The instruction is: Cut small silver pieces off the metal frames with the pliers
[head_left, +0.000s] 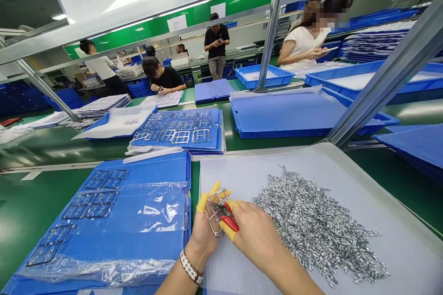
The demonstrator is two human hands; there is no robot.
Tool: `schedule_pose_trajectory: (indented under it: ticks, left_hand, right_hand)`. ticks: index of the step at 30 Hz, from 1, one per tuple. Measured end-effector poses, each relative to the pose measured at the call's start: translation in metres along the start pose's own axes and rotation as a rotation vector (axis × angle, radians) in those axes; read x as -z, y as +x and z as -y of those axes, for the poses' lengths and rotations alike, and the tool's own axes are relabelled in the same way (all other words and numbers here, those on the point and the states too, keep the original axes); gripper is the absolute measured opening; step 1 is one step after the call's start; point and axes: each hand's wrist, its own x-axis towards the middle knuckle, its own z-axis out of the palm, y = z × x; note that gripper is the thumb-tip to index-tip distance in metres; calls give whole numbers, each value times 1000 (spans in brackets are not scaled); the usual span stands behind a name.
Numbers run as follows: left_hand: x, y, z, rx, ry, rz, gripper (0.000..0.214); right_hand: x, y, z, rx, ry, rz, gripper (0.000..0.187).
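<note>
My left hand (204, 228), with yellow finger cots and a bracelet at the wrist, is closed on a small square metal wire frame (212, 221). My right hand (254, 233), also in yellow finger cots, grips red-handled pliers (230, 222). The jaws of the pliers meet small metal pieces inside the frame; the exact contact is hidden. To the right, a large heap of small shiny metal parts (311, 216) lies on a white sheet (228, 166). Several similar dark wire frames (92, 205) rest on the blue board (138, 230) at the left, partly under clear plastic.
Beyond the work area, more wire frames (173, 126) lie on stacked blue boards. A blue tray (287, 113) stands behind the heap. A slanted metal post (377, 73) rises at the right. Several people are across the bench, including a person in black (162, 78).
</note>
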Motion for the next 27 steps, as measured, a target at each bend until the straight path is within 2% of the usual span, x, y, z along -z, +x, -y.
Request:
schedule_pose_trajectory:
  ticks: [6,11,22,27]
  left_hand:
    - [4,-1,1,-61,148,-40,56]
    - [5,-3,1,-117,278,-12,57]
    - [7,0,1,-97,249,-21,56]
    - [5,-2,1,2,205,-15,54]
  right_hand:
    - [6,-1,-2,-2,27,14,25]
    - [10,0,-4,7,59,53,21]
    - [10,0,0,-3,-23,46,16]
    - [12,-1,-8,-20,-47,41,19]
